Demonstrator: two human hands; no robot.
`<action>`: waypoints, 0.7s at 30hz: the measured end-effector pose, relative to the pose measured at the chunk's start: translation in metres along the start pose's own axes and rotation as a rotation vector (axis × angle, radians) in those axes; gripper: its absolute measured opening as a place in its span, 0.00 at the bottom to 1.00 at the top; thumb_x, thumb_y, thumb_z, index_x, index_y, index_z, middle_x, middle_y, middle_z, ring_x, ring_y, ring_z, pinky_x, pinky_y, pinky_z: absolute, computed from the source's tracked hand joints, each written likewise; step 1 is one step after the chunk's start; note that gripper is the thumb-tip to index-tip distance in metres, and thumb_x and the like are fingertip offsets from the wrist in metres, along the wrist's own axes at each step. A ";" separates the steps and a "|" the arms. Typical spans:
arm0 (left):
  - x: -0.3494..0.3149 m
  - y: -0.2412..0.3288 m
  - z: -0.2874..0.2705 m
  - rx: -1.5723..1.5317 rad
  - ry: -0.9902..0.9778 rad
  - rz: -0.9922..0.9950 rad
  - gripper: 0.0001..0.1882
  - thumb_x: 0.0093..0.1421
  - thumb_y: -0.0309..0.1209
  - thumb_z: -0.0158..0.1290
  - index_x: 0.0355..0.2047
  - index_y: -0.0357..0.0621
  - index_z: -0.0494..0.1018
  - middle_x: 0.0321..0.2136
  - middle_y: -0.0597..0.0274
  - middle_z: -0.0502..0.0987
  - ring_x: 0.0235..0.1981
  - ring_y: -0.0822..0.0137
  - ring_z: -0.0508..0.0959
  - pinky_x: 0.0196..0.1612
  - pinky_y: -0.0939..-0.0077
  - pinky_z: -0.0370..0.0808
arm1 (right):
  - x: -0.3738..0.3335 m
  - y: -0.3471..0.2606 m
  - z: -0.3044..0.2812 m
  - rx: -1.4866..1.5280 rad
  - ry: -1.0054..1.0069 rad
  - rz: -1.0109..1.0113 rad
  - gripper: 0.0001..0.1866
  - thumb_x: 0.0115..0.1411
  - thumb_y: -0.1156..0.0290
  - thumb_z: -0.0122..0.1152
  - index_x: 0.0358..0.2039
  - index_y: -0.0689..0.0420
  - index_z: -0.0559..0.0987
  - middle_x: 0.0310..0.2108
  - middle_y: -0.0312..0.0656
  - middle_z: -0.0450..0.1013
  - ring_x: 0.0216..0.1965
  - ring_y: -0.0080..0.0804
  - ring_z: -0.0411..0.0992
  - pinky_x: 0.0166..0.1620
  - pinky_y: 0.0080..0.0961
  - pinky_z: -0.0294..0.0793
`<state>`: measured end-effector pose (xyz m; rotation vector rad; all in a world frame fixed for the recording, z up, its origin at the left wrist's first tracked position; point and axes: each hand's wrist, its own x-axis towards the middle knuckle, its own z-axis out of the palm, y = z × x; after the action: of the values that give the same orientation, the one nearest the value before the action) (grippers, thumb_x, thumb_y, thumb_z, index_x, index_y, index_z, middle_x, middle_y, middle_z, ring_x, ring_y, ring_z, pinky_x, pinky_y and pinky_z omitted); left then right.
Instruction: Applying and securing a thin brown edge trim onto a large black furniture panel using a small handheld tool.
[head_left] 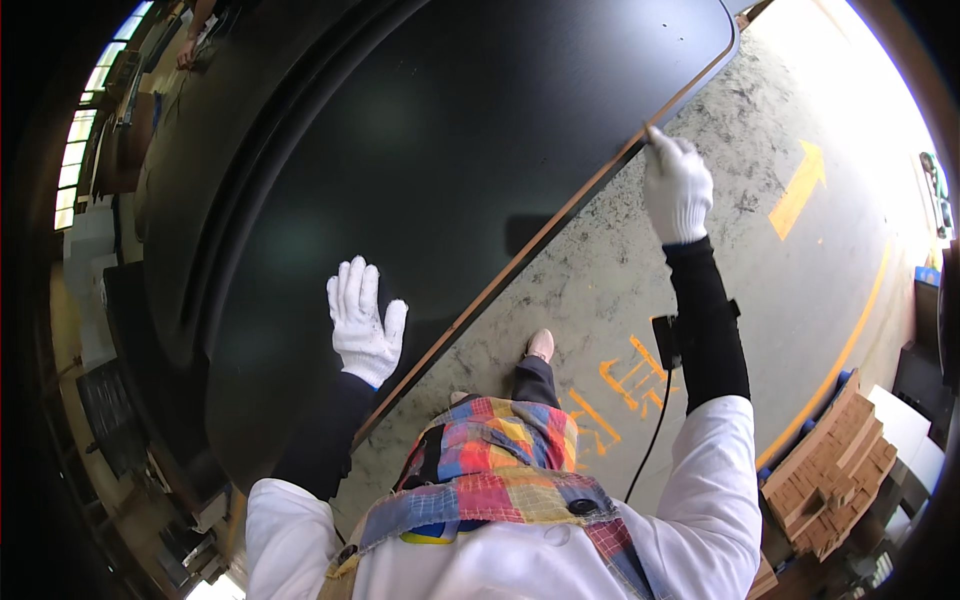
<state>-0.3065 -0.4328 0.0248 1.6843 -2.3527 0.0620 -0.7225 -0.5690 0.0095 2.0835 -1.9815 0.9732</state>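
One big, smooth black board with one thin brown edge fills the upper middle. Two knitted white gloves: the left hand, left of centre, spreads over it; the right hand, upper right, curls by the edge, pinching what I cannot tell.

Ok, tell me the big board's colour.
The big board is black, paler where light catches it; best seen in the head view.

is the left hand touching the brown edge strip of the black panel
Apart. The head view shows the gloved left hand over the black panel, with dark surface visible between its thumb and the brown edge strip.
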 end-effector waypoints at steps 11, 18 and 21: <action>0.000 -0.003 0.005 -0.011 0.061 -0.005 0.33 0.60 0.38 0.54 0.64 0.44 0.58 0.64 0.50 0.61 0.65 0.47 0.60 0.68 0.47 0.54 | -0.099 -0.119 -0.019 0.161 -0.543 -0.142 0.13 0.61 0.73 0.54 0.46 0.57 0.75 0.36 0.47 0.77 0.32 0.42 0.79 0.30 0.37 0.79; -0.001 -0.003 0.009 -0.018 0.121 0.003 0.32 0.60 0.37 0.56 0.64 0.45 0.61 0.64 0.55 0.63 0.65 0.50 0.61 0.68 0.51 0.55 | -0.037 -0.051 0.001 -0.169 -0.080 -0.129 0.11 0.59 0.75 0.56 0.43 0.57 0.77 0.31 0.46 0.75 0.26 0.38 0.76 0.25 0.31 0.75; -0.003 -0.004 0.008 -0.003 0.126 -0.005 0.31 0.60 0.38 0.56 0.62 0.44 0.62 0.63 0.54 0.63 0.64 0.49 0.63 0.67 0.51 0.56 | -0.096 -0.141 -0.005 -0.061 -0.234 -0.400 0.16 0.55 0.73 0.59 0.46 0.58 0.73 0.27 0.41 0.71 0.27 0.35 0.73 0.24 0.31 0.73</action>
<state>-0.3036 -0.4333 0.0156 1.6345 -2.2562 0.1589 -0.5881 -0.4635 0.0131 2.5162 -1.5565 0.6117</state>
